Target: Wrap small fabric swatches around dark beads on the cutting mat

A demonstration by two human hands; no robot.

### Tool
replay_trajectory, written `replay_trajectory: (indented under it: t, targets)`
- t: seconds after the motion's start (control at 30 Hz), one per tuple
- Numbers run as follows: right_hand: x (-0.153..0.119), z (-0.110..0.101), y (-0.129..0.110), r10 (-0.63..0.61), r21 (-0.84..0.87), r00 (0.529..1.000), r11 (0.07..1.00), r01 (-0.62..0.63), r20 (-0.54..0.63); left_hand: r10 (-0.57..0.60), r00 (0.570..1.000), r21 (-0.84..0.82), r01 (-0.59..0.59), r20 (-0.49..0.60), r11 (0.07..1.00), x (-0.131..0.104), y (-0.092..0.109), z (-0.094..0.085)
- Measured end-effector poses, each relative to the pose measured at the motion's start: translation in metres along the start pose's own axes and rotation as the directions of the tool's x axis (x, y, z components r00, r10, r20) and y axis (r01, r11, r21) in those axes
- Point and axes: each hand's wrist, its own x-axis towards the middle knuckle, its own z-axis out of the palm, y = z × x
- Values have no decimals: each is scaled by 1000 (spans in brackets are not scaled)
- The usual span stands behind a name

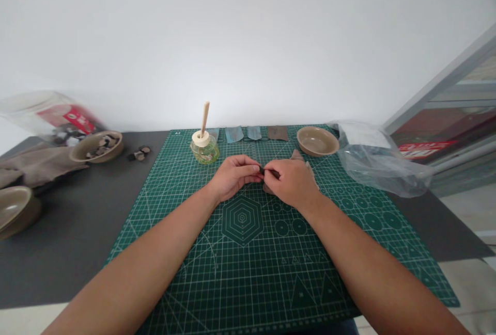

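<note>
My left hand (237, 176) and my right hand (291, 180) meet above the middle of the green cutting mat (201, 226). Fingertips of both are pinched on a small dark piece (262, 170), largely hidden by the fingers, so its kind does not show. Behind and below my right hand lies brownish cloth (296, 156), partly covered by that hand. Beyond my left hand stands a glass jar (206, 152) of yellow-green liquid with a pale lid and a wooden stick upright in it.
Several blue and brown fabric patches (234, 134) line the mat's back edge. A tan bowl (318, 149) and a clear plastic bag (382, 162) sit at right. At left are a bowl of scraps (95, 157), loose scraps (138, 154), brown cloth (46, 164) and another bowl (17, 216).
</note>
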Motion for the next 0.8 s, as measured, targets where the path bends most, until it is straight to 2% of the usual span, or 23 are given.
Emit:
replay_trajectory:
  t: [0.13,0.43,0.8]
  targets:
    - [1,-1,-1,21,46,1000,999,-20,-23,-17,1000,-7,17,17,1000,0,1,-1]
    - [1,-3,-2,90,278,990,959,-56,-110,-66,997,-143,71,40,987,1,7,-3]
    - [0,-2,-5,57,265,991,964,-22,-124,-78,996,-170,84,39,982,3,7,-5]
